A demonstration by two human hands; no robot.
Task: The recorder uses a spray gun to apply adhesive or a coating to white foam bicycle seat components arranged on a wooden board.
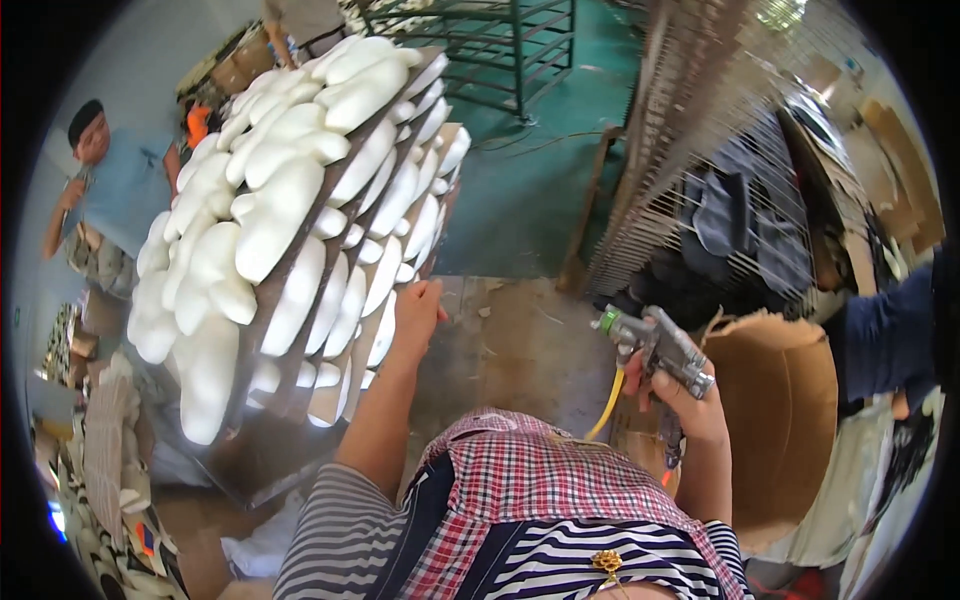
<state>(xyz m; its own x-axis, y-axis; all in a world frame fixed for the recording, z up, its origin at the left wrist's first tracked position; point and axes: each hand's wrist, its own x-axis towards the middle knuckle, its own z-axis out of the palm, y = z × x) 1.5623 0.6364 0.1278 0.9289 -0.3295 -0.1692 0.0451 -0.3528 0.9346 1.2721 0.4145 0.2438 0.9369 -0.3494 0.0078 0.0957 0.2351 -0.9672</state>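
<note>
Wearing, nearest the view, a red-and-white checked apron (540, 470) over a striped top (345, 520), with a gold flower-shaped ornament (606, 561) at the chest. Holding a grey metal spray gun (655, 340) in the right hand (685, 390), right of centre, with fingers clamped around it and with its green-ringed front pointing left. Running below the gun, down toward the apron, with a yellow hose (606, 405). Reaching forward with the left hand (425, 305) to the right-hand edge of a tilted stack of brown boards (267, 305), with fingers curled; cannot tell whether clamped on a board or merely resting beside it. Laden thickly on top, and between layers too, with rounded white foam pieces (285, 180). To the right of the gun, close by a curved brown cardboard sheet (775, 420), perhaps the side of a large carton; past it, near a dark blue sleeve (890, 340). Farther off, at right, beside a wire rack (640, 170) with dark flat pieces (722, 215). Beyond the stack at left, opposite a co-worker (130, 185) in light blue and a dark cap (85, 120). Farthest away, facing a green metal frame (518, 60) on green floor (550, 180).
</note>
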